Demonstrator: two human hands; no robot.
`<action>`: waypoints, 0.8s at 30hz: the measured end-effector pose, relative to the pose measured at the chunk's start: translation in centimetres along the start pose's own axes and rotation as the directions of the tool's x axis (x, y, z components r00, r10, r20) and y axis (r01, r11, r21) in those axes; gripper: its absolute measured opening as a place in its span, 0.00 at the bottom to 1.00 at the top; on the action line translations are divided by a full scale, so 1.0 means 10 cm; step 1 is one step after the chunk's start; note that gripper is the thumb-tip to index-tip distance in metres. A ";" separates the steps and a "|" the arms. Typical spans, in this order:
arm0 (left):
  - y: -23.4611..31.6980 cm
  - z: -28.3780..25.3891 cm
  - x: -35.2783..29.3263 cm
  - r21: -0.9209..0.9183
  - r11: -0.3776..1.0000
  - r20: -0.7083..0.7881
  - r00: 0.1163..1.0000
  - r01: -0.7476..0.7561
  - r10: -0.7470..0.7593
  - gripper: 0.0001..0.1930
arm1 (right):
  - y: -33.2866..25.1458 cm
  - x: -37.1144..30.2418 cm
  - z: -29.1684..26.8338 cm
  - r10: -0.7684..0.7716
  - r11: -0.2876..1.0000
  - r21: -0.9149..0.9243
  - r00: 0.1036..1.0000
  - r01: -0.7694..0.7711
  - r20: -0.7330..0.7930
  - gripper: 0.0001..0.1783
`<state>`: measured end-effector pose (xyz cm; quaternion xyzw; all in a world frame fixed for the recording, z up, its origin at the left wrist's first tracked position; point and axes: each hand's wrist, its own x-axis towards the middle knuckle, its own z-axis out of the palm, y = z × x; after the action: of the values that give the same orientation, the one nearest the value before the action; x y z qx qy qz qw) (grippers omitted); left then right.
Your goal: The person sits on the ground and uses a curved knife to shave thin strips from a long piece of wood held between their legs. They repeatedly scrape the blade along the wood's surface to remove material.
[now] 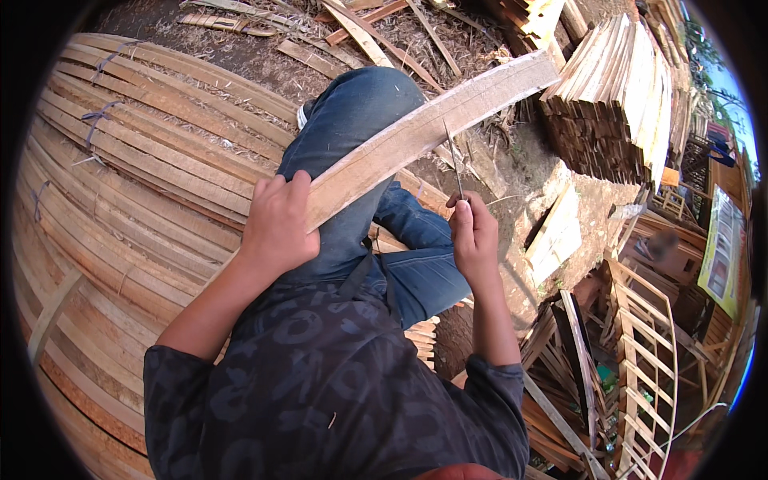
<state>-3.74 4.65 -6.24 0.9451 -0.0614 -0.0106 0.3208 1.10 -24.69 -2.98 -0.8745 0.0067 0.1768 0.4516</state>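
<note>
My left hand (276,224) grips the near end of a long, slightly curved pale wooden slat (424,128) that lies across my raised knee in blue jeans (360,112) and runs up to the right. My right hand (474,232) is closed on a thin, pointed metal blade (454,164) held upright, its tip touching the slat's lower edge near the middle. I sit on bundled slats.
Large bundles of curved wooden slats (136,168) tied with straps fill the left side. A stack of short flat boards (616,96) stands at the upper right. Wood scraps and shavings (376,32) litter the ground ahead. Wooden frames (640,344) lie at the lower right.
</note>
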 end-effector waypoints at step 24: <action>0.02 0.01 0.02 -0.063 0.998 -0.024 1.000 -0.005 0.004 0.16 | -0.10 0.38 -0.25 -0.567 0.472 -0.819 0.824 0.327 0.002 0.12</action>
<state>-3.59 4.45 -6.18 0.9344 -0.0592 -0.0004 0.3512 5.61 -25.55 -2.08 -0.9657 -0.2415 -0.0854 0.0425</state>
